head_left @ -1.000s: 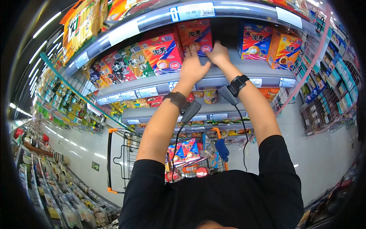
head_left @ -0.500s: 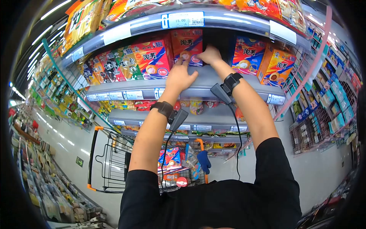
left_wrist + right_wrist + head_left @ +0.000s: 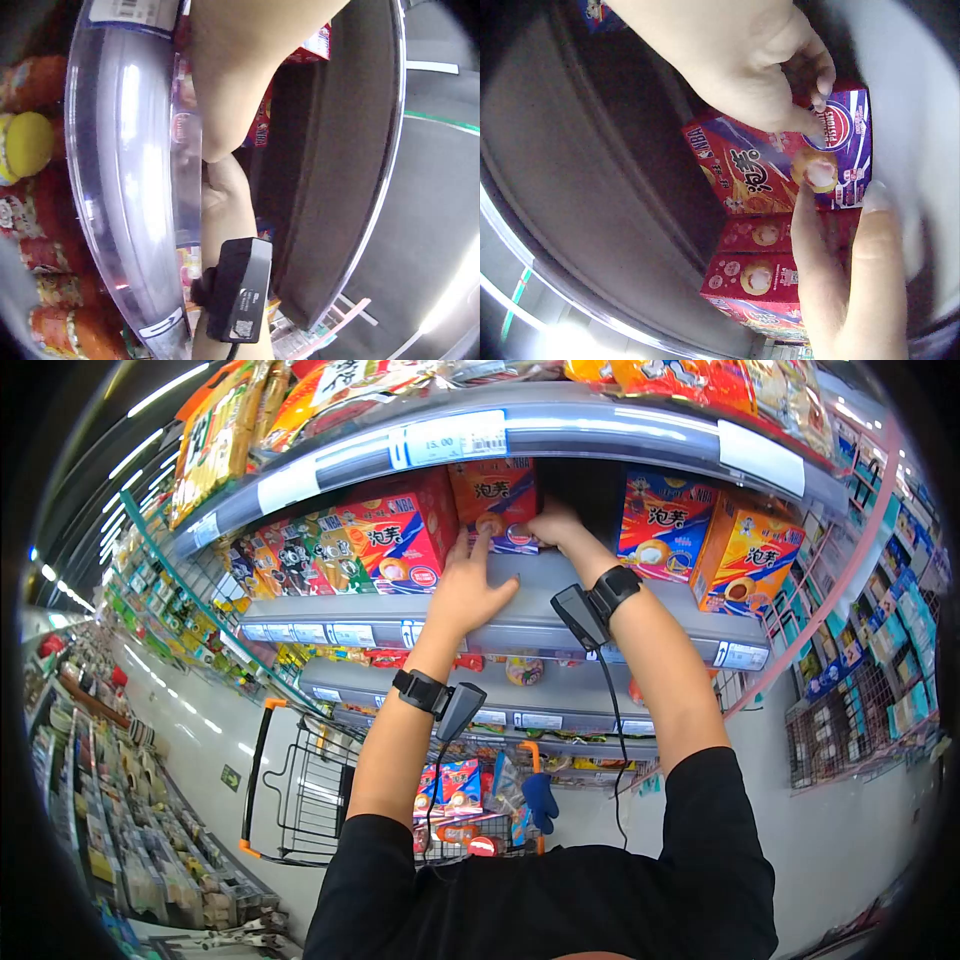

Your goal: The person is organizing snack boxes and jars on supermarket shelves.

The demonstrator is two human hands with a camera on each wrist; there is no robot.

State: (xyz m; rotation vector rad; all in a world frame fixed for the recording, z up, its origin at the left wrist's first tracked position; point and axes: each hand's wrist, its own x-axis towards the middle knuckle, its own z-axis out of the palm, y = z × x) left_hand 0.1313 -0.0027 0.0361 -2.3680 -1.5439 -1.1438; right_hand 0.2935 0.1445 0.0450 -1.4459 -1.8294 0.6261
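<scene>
Okay, my left hand (image 3: 466, 590) touches the red box (image 3: 490, 488) at twelve o'clock, fingers extended; my right hand (image 3: 558, 526) pinches its three-o'clock edge. Light, crushable card, I'd guess: grip both sides.

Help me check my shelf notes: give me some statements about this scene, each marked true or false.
1. The left hand touches the front of a red box. True.
2. The right hand is nowhere near that box. False: it is right at the box's edge.
3. Black bands are on both wrists. True.
4. The orange box is left of the blue one. False: the orange box is right of the blue box.
5. The shopping cart contains boxes. True.
</scene>
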